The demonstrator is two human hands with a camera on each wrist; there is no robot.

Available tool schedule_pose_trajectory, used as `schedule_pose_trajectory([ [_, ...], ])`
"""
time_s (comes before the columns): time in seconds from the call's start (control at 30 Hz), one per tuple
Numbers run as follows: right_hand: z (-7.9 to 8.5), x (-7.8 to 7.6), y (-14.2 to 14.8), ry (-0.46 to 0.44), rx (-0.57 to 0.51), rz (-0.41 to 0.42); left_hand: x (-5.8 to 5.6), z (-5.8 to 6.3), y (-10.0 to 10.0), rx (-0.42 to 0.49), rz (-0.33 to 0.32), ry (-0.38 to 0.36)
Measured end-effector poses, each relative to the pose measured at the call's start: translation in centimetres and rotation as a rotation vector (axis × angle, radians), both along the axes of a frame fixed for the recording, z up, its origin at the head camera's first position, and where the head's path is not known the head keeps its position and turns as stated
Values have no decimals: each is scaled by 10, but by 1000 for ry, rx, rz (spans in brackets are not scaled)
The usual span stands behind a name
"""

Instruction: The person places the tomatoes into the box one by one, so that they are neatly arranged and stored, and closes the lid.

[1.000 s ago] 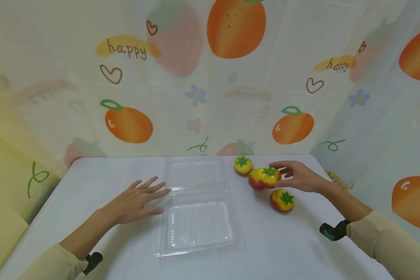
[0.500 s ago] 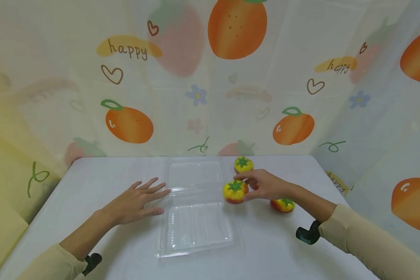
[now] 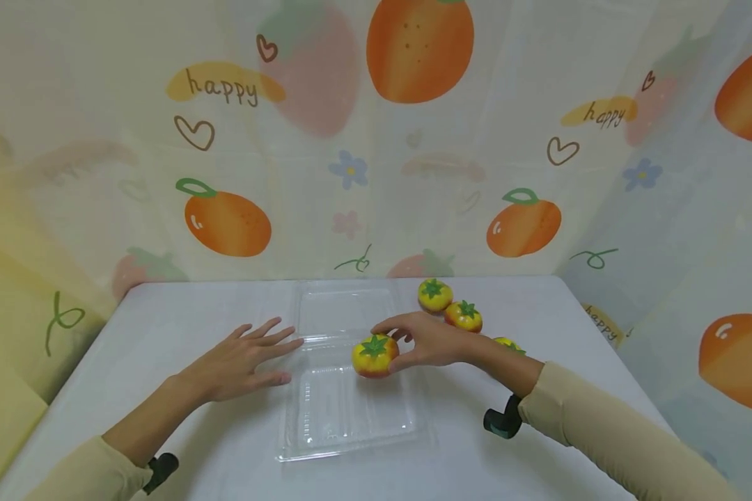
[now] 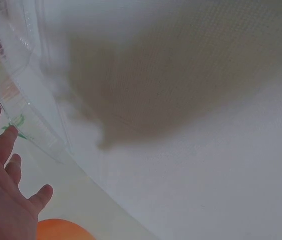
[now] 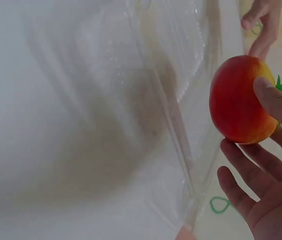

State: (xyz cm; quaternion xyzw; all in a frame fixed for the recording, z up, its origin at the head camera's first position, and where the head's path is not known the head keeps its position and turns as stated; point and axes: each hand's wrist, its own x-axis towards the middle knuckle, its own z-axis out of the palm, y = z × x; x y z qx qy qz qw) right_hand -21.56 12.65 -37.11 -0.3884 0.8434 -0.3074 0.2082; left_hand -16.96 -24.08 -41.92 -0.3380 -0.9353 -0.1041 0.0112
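Note:
My right hand (image 3: 431,339) pinches a red-and-yellow tomato (image 3: 374,356) with a green star-shaped top, between thumb and fingers. It is held over the near half of a clear plastic clamshell box (image 3: 351,445), which lies unfolded on the table. In the right wrist view the tomato (image 5: 238,100) shows its red underside, apart from the box. My left hand (image 3: 238,362) has its fingers spread at the box's left side; whether the fingertips touch the rim I cannot tell. The left wrist view shows that hand (image 4: 6,185) at the frame's edge, holding nothing.
Beyond the right hand, two more tomatoes sit at the back right: one farther tomato (image 3: 435,295) and one nearer tomato (image 3: 464,316). A third tomato (image 3: 507,344) is mostly hidden behind the right forearm. A fruit-print curtain (image 3: 376,153) stands behind the white table (image 3: 182,306).
My right hand has carried one tomato leftward from beside the others to above the box's near half. The left hand has stayed in place.

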Motion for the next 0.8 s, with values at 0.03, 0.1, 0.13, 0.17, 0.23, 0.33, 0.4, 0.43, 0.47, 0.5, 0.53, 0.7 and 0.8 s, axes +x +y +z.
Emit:
schedule_pose_trajectory([
  [0.03, -1, 0, -4, -5, 1, 7, 0, 0, 0, 1, 2, -4],
  [0.1, -3, 0, -12, -8, 4, 15, 0, 0, 0, 1, 5, -9],
  [0.13, -4, 0, -16, -5, 4, 20, 0, 1, 0, -1, 7, -10],
  [0.17, -5, 0, -19, 0, 5, 25, 0, 1, 0, -3, 8, -9],
  [0.23, -6, 0, -27, 8, 4, 41, 0, 2, -1, -7, 11, -10],
  [0.33, -7, 0, -38, 1, 4, 61, -1, 3, -1, -12, 12, -10],
  [0.4, -8, 1, -45, -10, 6, 71, 0, 4, 0, -13, 12, -15],
  [0.43, -9, 1, -48, -17, 10, 72, 0, 4, 0, -14, 12, -17],
  [0.47, -10, 2, -51, -20, 13, 74, 0, 4, 0, -14, 12, -20],
  [0.5, -10, 2, -54, -21, 17, 74, 0, 4, 0, -14, 11, -20],
  [0.53, -12, 3, -56, -18, 23, 75, 0, 4, 0, -12, 10, -19],
  [0.7, -19, 6, -64, 28, 66, 86, -1, 1, 1, -5, 6, -21],
  [0.8, -24, 7, -68, 65, 95, 98, -2, -1, 1, -3, 7, -28],
])
